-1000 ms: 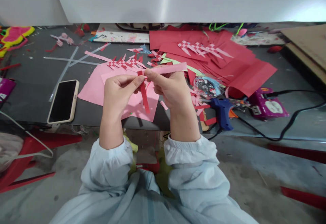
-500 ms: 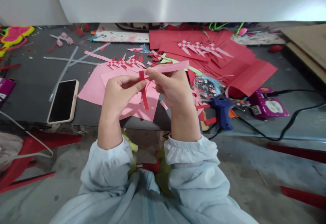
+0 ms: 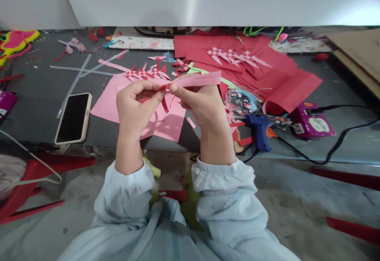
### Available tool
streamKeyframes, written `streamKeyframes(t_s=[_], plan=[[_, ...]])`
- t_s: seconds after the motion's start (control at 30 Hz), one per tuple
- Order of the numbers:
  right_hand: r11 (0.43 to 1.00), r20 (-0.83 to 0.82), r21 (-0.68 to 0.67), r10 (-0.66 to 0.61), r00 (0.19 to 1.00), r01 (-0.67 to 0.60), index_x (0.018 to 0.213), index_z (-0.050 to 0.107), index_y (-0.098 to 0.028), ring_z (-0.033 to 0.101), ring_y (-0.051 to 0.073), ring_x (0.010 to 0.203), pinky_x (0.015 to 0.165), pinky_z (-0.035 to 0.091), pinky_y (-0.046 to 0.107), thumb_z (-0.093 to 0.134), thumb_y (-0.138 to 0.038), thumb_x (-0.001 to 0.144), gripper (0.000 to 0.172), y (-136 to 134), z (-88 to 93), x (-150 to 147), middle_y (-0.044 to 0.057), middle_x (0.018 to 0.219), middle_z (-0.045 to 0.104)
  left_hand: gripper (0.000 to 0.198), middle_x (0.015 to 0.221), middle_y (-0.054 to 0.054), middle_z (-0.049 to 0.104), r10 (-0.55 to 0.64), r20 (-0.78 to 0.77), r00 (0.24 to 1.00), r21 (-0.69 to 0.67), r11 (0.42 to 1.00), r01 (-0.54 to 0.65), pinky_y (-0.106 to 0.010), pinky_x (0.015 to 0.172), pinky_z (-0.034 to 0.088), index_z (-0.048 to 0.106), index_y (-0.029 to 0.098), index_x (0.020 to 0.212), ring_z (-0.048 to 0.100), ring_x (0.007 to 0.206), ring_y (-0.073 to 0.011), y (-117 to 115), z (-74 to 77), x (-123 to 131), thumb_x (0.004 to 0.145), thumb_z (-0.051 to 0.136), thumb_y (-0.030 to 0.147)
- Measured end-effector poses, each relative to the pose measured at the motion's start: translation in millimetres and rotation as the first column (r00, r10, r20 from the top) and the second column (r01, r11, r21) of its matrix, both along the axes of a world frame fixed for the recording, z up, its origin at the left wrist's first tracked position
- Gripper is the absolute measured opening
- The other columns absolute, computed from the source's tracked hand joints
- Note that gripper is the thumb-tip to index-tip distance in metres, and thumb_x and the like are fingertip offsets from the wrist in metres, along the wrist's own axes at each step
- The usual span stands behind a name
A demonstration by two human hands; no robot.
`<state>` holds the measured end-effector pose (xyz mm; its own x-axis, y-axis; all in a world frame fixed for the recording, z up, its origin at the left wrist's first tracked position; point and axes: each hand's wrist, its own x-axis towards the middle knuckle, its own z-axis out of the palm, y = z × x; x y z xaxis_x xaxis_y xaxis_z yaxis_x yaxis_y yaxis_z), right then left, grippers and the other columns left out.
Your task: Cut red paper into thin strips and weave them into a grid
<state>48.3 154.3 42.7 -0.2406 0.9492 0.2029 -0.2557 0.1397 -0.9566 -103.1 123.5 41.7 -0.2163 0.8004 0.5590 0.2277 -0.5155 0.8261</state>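
Observation:
My left hand (image 3: 138,104) pinches a red paper strip (image 3: 165,104) between thumb and fingertips; one end hangs below the fingers. In my right hand (image 3: 200,101), closed between thumb and forefinger, are pink paper strips (image 3: 206,79) that stretch out to the right. Both hands meet almost fingertip to fingertip above pink paper sheets (image 3: 166,130), and the fingers hide where red and pink strips come together. Just behind them lies a woven red-and-pink checked paper piece (image 3: 145,72) with pointed ends. A similar checked piece (image 3: 237,56) rests on red paper sheets (image 3: 285,79).
On the table's left side are a phone (image 3: 73,118) and clear glue sticks (image 3: 74,81). To the right are a blue glue gun (image 3: 259,132) with a black cord, a bag of small beads (image 3: 242,101) and a purple box (image 3: 313,122). Cardboard (image 3: 359,51) lies far right.
The red strip, which stood upright across my left fingertips, is now folded over, with only its lower end showing. The pink strips in my right hand have fanned slightly apart.

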Motion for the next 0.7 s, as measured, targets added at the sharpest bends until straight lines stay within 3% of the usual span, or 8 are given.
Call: streamKeyframes(t_s=[0.07,0.17,0.33,0.47,0.57,0.7], plan=[[0.997,-0.065,0.045,0.067,0.996,-0.065,0.077,0.074,-0.020,0.039,0.004,0.050,0.044,0.031,0.020,0.086,-0.034,0.067,0.021,0.1,0.4,0.8,-0.005,0.062,0.056,0.014,0.077,0.002,0.073,0.075,-0.123,0.990,0.174,0.983,-0.053,-0.029,0.070,0.055,0.074,0.023,0.079,0.068,0.074,-0.0128,0.5,1.2,-0.4,0.074,0.080,0.011],[0.982,-0.142,0.149,0.137,0.980,-0.116,0.074,0.075,-0.023,0.054,0.007,0.062,0.058,0.046,0.022,0.087,-0.027,0.066,0.016,1.4,-0.7,2.5,-0.003,0.073,0.066,0.015,0.083,0.003,0.072,0.176,-0.237,0.956,0.404,0.912,-0.068,-0.034,0.079,0.054,0.073,0.026,0.083,0.067,0.083,-0.0151,0.5,4.2,0.1,0.077,0.077,0.013],[0.942,-0.187,0.293,0.226,0.956,-0.165,0.070,0.076,-0.023,0.062,0.012,0.075,0.070,0.049,0.026,0.085,-0.032,0.069,0.013,4.2,-2.3,3.6,0.000,0.074,0.067,0.018,0.081,0.003,0.071,0.289,-0.245,0.925,0.573,0.813,-0.103,-0.033,0.074,0.054,0.073,0.028,0.084,0.067,0.079,-0.0150,0.4,6.4,4.0,0.079,0.072,0.010],[0.936,-0.205,0.307,0.243,0.948,-0.174,0.069,0.075,-0.022,0.062,0.012,0.075,0.070,0.050,0.026,0.086,-0.026,0.069,0.011,3.5,-1.0,2.8,0.000,0.074,0.067,0.014,0.081,0.003,0.070,0.310,-0.265,0.913,0.590,0.801,-0.100,-0.033,0.072,0.055,0.071,0.029,0.086,0.067,0.078,-0.0145,0.3,5.0,4.1,0.083,0.071,0.015],[0.944,-0.187,0.298,0.203,0.961,-0.142,0.079,0.076,-0.023,0.062,0.012,0.076,0.069,0.051,0.027,0.085,-0.021,0.067,0.015,0.5,1.5,3.1,0.000,0.081,0.069,0.011,0.084,0.003,0.071,0.299,-0.314,0.901,0.511,0.853,-0.105,-0.036,0.075,0.055,0.069,0.032,0.085,0.068,0.081,-0.0149,-1.7,4.1,3.2,0.087,0.069,0.021],[0.980,-0.063,0.186,0.090,0.994,-0.077,0.077,0.073,-0.025,0.061,0.013,0.074,0.065,0.052,0.028,0.086,-0.029,0.066,0.018,-4.9,6.9,4.9,0.001,0.084,0.068,0.014,0.084,0.004,0.073,0.203,-0.318,0.926,0.379,0.923,-0.072,-0.036,0.076,0.056,0.070,0.032,0.086,0.068,0.080,-0.0148,-5.6,3.5,4.4,0.084,0.071,0.018]])
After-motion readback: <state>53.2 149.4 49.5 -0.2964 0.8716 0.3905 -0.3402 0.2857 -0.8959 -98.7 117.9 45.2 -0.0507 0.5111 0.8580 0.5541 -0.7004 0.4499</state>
